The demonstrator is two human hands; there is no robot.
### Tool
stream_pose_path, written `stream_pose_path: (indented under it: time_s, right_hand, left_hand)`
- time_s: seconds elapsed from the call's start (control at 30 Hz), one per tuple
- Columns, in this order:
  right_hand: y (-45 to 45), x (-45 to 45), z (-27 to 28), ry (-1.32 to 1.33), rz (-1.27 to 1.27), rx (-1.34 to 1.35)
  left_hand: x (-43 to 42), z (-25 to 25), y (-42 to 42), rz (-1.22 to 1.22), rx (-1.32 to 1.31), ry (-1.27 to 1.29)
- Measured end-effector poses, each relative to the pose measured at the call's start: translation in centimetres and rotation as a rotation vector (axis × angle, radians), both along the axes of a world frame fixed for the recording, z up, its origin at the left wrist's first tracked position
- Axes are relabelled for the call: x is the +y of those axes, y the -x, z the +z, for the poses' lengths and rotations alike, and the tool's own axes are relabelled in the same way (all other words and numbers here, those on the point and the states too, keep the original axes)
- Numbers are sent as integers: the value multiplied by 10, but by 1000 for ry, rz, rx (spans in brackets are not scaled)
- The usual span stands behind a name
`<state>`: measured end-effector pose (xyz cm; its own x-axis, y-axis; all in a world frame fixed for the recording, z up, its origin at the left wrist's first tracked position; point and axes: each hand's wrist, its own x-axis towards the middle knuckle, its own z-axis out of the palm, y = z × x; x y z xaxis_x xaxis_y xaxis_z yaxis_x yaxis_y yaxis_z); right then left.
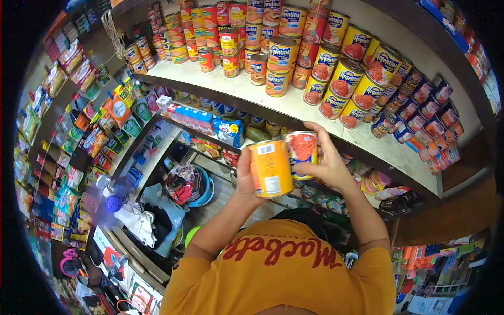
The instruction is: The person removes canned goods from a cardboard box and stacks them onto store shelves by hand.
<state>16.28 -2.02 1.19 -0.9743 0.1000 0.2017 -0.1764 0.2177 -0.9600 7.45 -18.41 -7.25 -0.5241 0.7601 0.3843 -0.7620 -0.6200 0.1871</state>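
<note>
"What's the biggest thing ahead of the person?"

"A long white shelf, loaded with stacked tins, many of them yellow Argentina cans."

"And the person?"

"In a mustard shirt with red Macbeth lettering, forearms stretched towards the shelf."

"Anything lower down?"

"A blue basin heaped with clothes, off to the left of the hands."

"What's the left hand doing?"

"Gripping a yellow-orange can by its side — slightly tilted, barcode towards the camera. The fingers behind it are hidden."

"The right hand?"

"Its fingers are closed around a smaller meat-picture can, thumb across the front. Both cans are held in the air before the shelf, side by side — whether they touch, the view can't tell."
</note>
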Motion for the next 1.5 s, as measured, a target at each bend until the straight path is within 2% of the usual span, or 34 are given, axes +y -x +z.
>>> stream_pose_path:
  time_s: [0.1,0.13,0.2,0.3,0.4,0.5,0.53,0.63,0.67,0.7,0.77,0.9,0.93,1.03,1.1,1.23,1.4,1.5]
  right_hand:
    - [6,11,-9,267,-50,3]
    - [5,14,-10,372,-78,-1]
    - [5,24,-14,527,-165,18]
    - [-1,37,-8,659,-116,77]
    - [-6,51,-10,803,-28,76]
    - [-14,64,-21,1017,30,70]
    - [-16,66,-22,1090,47,74]
    - [-23,65,-20,1244,36,59]
    - [-24,71,-23,1275,113,40]
    - [-27,73,-22,1264,143,52]
    - [-31,73,-20,1242,210,74]
    - [-41,78,-21,1166,149,130]
    - [-43,80,-21,1152,104,129]
    - [-48,84,-22,1230,45,111]
    - [-48,83,-17,1306,92,117]
    - [-51,91,-19,1326,118,154]
    - [-58,89,-12,1228,36,199]
    - [-60,92,-10,1171,58,214]
  left_hand:
    - [3,37,-6,-84,-130,97]
    - [3,51,-8,-52,-90,195]
    - [5,47,0,-130,-79,160]
    - [8,49,4,-166,-64,187]
    - [11,64,-5,38,172,245]
    - [17,74,-14,475,568,459]
    - [26,65,-9,789,758,549]
    - [22,73,0,1250,1374,757]
    - [26,72,3,1287,1351,742]
    - [28,72,4,1265,1332,803]
    - [37,68,10,1255,1237,742]
    - [47,68,23,1329,1340,638]
    - [51,72,29,1362,1394,591]
    - [60,93,43,1242,1557,626]
    - [79,98,59,1161,1599,600]
    - [105,124,70,1203,1761,656]
    - [134,122,90,1081,1960,782]
    - [138,112,101,957,2027,700]
